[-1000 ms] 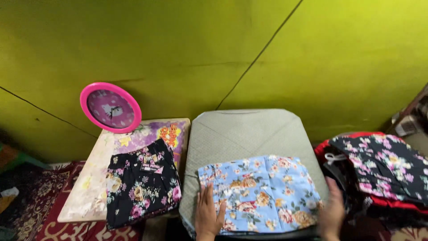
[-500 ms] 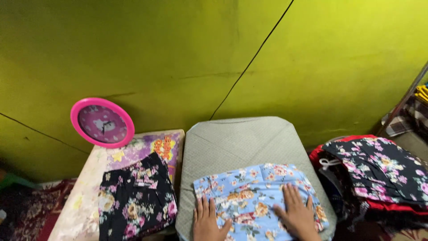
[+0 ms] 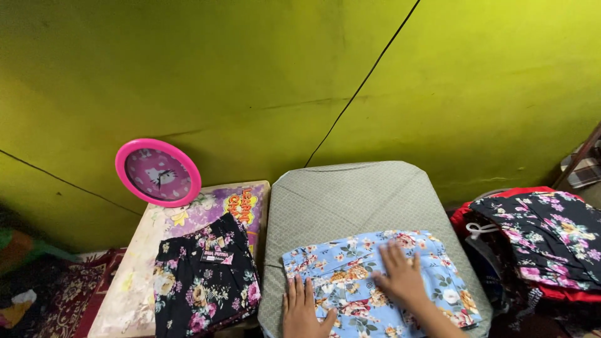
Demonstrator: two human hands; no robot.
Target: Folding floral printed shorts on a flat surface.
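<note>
Yellow-green walls meet in a corner behind a grey padded board (image 3: pixel 350 200), and on its near end lies a light blue flowered garment (image 3: pixel 375 285) with both of the person's hands pressed flat on it. Left hand (image 3: pixel 305 311) rests at the cloth's near left edge with its fingers spread and straight, holding nothing, while right hand (image 3: pixel 400 275) lies palm down and open near the middle of the same cloth. To the left, a black flowered garment (image 3: pixel 203 278) sits on a pale printed board (image 3: pixel 141 275) just in front of a pink round clock (image 3: pixel 158 173), and a pile of dark flowered clothes (image 3: pixel 544 241) lies to the right, apart from the board.
</note>
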